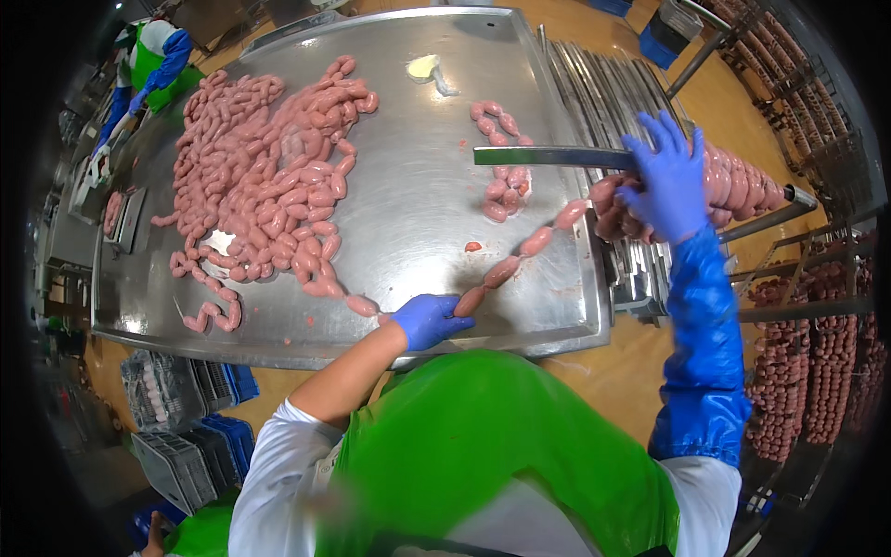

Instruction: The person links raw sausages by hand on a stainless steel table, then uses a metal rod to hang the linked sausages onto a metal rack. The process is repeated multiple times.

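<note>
My left hand point(430, 322), in a blue glove, is closed around a string of linked raw sausages point(501, 271) over the table's near edge. On its left the string runs to a large heap of pink links point(257, 174); on its right it rises to a metal bar point(557, 156). Sausage loops point(738, 181) hang close together along the bar's right part. My right hand point(665, 177), also gloved, lies over the bar and the nearest loops with its fingers spread. Its palm side is hidden.
A short loose chain point(498, 132) lies beneath the bar on the steel table point(397, 195). Metal bars point(598, 83) are stacked beyond the right edge. Racks of hanging sausages point(828, 376) stand at right, crates point(174, 466) at lower left. Another person point(156, 63) works at upper left.
</note>
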Demonstrator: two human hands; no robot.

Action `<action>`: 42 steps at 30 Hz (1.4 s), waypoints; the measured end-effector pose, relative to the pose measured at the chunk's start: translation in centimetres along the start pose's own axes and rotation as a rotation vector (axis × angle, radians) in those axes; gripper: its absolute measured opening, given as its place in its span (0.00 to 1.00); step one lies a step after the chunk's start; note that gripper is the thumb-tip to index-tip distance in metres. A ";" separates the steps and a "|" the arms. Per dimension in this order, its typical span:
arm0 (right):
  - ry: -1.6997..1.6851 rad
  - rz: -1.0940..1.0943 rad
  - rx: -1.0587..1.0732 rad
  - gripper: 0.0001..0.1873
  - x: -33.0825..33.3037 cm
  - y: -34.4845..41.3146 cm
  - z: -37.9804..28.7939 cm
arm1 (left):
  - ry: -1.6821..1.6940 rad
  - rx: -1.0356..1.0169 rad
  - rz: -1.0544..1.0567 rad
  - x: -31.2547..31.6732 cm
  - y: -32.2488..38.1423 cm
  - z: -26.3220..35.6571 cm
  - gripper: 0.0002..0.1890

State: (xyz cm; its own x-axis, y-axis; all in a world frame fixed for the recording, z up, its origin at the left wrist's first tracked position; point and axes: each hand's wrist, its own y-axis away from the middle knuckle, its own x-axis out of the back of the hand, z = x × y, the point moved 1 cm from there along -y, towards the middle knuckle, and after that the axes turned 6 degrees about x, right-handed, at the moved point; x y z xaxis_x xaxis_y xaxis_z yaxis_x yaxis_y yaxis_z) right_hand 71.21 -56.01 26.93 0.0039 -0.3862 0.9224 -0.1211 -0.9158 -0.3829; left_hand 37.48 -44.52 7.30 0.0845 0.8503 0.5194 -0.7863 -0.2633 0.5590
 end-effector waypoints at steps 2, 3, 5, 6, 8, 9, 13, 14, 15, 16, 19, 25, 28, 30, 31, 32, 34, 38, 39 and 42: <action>-0.082 -0.102 0.166 0.27 -2.2 3.4 -5.9 | 0.171 0.198 -0.110 0.6 0.0 2.8 0.29; -0.044 -0.139 0.341 0.30 -3.6 5.4 -8.8 | 0.145 0.119 -0.087 1.1 -0.1 4.1 0.29; -0.408 -0.223 0.206 0.26 -7.9 8.4 -13.4 | 0.126 -0.067 -0.042 1.9 -0.5 6.1 0.29; -0.519 -0.229 0.134 0.24 -9.5 9.7 -14.0 | 0.016 -0.054 -0.025 2.0 -0.7 6.7 0.28; -0.513 -0.333 -0.028 0.17 -12.3 11.6 -13.9 | -0.094 -0.146 0.022 2.1 -0.7 7.1 0.27; -0.514 -0.301 -0.083 0.14 -13.1 12.2 -13.7 | -0.165 -0.175 0.008 2.0 -0.7 7.2 0.25; -0.759 -0.368 0.138 0.08 -13.5 12.4 -13.2 | -0.380 -0.319 -0.023 2.6 0.5 6.6 0.19; -0.850 -0.371 0.191 0.07 -13.0 12.2 -13.3 | -0.348 -0.444 0.007 3.2 1.0 6.6 0.17; -0.933 -0.364 0.215 0.06 -12.5 11.9 -13.4 | -0.399 -0.462 -0.060 3.7 1.3 6.4 0.15; -0.953 -0.382 0.262 0.07 -11.9 11.8 -13.6 | -0.356 -0.567 -0.039 4.5 2.0 6.4 0.14; -1.023 -0.411 0.317 0.09 -10.6 11.7 -13.9 | -0.390 -0.704 -0.159 6.4 3.4 5.7 0.13; -1.095 -0.353 0.321 0.09 -11.1 11.6 -15.2 | -0.198 -0.743 -0.314 6.2 3.2 3.0 0.09; -1.117 -0.399 0.324 0.09 -10.7 11.9 -14.9 | -0.147 -0.776 -0.343 6.2 2.6 1.4 0.10; -1.005 -0.484 0.232 0.09 -9.8 12.7 -13.4 | -0.208 -0.751 -0.367 7.6 3.1 0.2 0.10; -1.011 -0.440 0.236 0.09 -9.3 13.1 -13.1 | -0.274 -0.809 -0.303 8.6 3.7 -0.2 0.11; -0.839 -0.303 0.195 0.09 -7.9 14.3 -10.2 | -0.417 -0.802 -0.373 10.0 4.2 -0.6 0.10; -0.684 -0.169 0.083 0.09 -6.9 16.0 -7.0 | -0.764 -0.516 -0.413 12.1 4.8 -0.8 0.16; -1.044 -0.168 -0.045 0.04 -7.8 16.6 -8.1 | -0.472 -0.586 0.143 11.7 2.8 3.4 0.45; -1.123 -0.161 -0.038 0.04 -8.1 16.1 -9.1 | -0.527 -0.728 0.260 10.1 1.1 5.4 0.48; -1.438 -0.229 -0.070 0.06 -7.1 14.9 -11.2 | -0.535 -0.904 0.217 5.4 -3.7 10.3 0.32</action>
State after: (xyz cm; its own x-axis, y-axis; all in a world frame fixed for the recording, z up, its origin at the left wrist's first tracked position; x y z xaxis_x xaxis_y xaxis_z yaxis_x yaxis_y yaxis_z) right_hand 58.24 -65.67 15.19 0.9939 -0.0482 0.0996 -0.0280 -0.9803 -0.1954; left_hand 47.21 -43.66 14.69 -0.0271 0.4583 0.8884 -0.9598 0.2363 -0.1512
